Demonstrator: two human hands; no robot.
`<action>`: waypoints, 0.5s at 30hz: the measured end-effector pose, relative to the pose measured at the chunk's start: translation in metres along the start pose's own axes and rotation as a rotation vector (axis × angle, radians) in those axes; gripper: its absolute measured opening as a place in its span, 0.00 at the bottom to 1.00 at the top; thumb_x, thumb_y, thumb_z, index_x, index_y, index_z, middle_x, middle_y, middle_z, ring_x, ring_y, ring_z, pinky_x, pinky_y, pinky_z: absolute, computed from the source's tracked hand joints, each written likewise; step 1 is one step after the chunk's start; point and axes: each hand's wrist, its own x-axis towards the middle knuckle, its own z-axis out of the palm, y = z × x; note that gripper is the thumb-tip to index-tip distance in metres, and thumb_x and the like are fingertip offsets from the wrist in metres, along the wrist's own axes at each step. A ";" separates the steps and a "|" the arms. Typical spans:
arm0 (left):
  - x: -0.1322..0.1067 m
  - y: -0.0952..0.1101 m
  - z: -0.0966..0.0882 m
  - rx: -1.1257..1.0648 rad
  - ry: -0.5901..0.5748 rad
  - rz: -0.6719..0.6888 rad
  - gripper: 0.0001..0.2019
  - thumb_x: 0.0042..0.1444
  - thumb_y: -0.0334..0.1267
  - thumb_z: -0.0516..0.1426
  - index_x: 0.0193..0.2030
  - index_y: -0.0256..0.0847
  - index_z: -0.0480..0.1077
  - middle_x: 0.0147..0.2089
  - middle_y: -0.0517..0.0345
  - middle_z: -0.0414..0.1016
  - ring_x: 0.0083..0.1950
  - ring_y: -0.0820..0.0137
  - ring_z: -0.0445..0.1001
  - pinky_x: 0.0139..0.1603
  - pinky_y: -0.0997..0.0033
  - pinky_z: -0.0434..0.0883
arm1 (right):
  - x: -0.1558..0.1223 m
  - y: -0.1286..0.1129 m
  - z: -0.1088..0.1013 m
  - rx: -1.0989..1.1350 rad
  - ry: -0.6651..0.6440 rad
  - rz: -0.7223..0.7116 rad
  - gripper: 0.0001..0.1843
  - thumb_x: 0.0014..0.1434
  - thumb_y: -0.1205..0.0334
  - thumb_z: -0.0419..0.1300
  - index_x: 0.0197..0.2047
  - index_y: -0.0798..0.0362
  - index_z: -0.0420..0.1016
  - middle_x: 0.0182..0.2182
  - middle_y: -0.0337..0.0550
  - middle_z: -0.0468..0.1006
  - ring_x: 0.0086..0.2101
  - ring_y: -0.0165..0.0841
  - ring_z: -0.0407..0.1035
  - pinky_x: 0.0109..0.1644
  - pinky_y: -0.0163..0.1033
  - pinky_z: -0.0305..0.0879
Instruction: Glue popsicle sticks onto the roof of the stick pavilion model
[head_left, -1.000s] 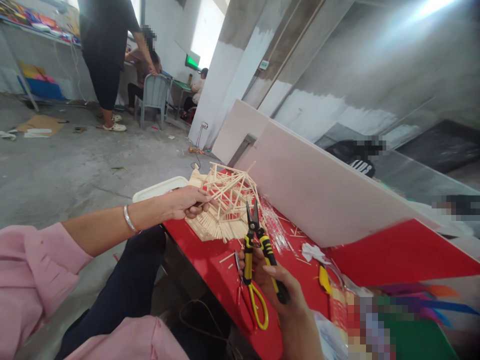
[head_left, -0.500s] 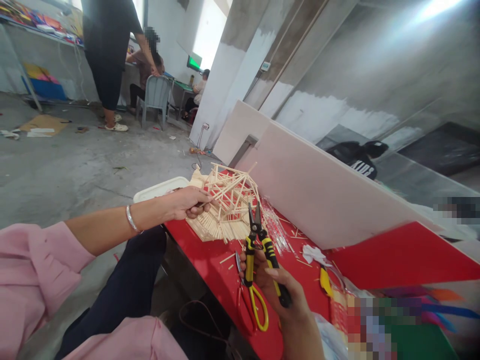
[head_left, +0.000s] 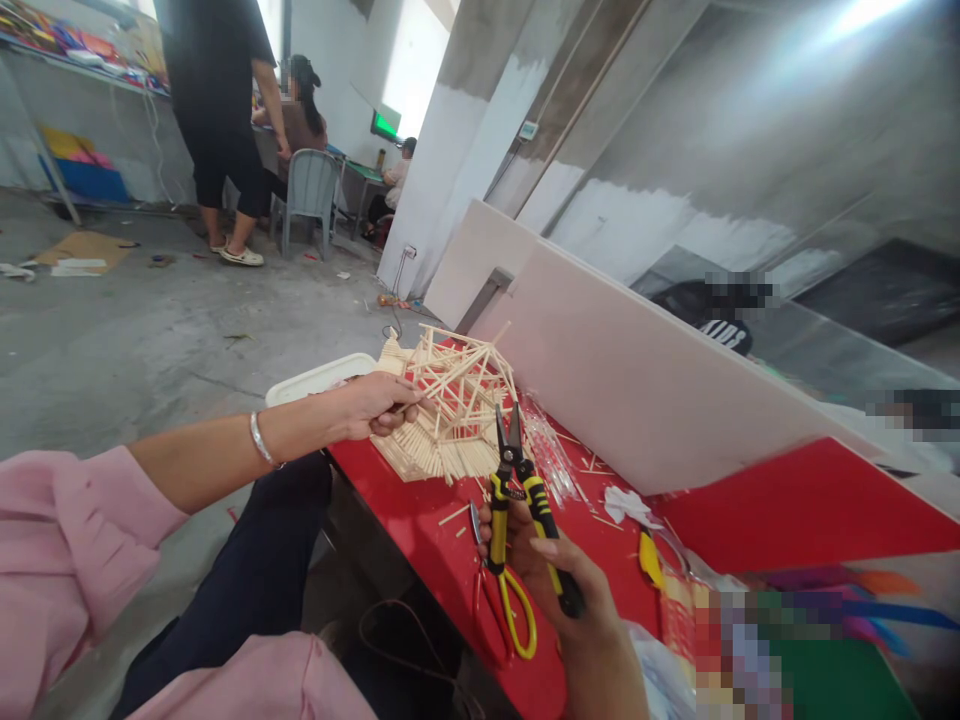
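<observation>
Stick frame, a pale lattice of thin wooden rods, sits on the red counter, over sticks laid close together. The left hand is closed at its left side; exactly which stick it pinches cannot be made out. Nearer, the right hand grips black-and-yellow shears, blades parted and pointing toward the frame. A second tool with a yellow loop handle lies below that hand. Clear plastic and white tissue lie to the right; beyond, a person in black stands beside a grey chair.
</observation>
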 end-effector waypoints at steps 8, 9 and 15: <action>-0.001 -0.001 0.000 -0.003 -0.001 0.021 0.09 0.60 0.29 0.53 0.29 0.33 0.70 0.20 0.60 0.66 0.13 0.84 0.50 0.14 0.80 0.42 | 0.000 -0.016 0.010 0.109 -0.087 0.083 0.27 0.50 0.45 0.61 0.52 0.45 0.73 0.49 0.51 0.79 0.48 0.51 0.74 0.53 0.58 0.70; 0.000 -0.001 0.000 -0.004 -0.001 0.022 0.09 0.60 0.29 0.53 0.29 0.33 0.70 0.21 0.60 0.66 0.13 0.84 0.50 0.14 0.79 0.43 | 0.000 -0.016 0.011 0.108 -0.093 0.082 0.27 0.50 0.45 0.61 0.52 0.45 0.74 0.49 0.51 0.79 0.48 0.51 0.74 0.54 0.58 0.69; -0.006 -0.005 0.000 0.062 0.051 0.094 0.08 0.60 0.30 0.53 0.31 0.33 0.71 0.20 0.62 0.65 0.13 0.83 0.49 0.15 0.78 0.42 | -0.005 -0.016 0.012 0.094 -0.095 0.071 0.23 0.49 0.45 0.61 0.47 0.45 0.77 0.48 0.50 0.79 0.48 0.52 0.74 0.57 0.59 0.66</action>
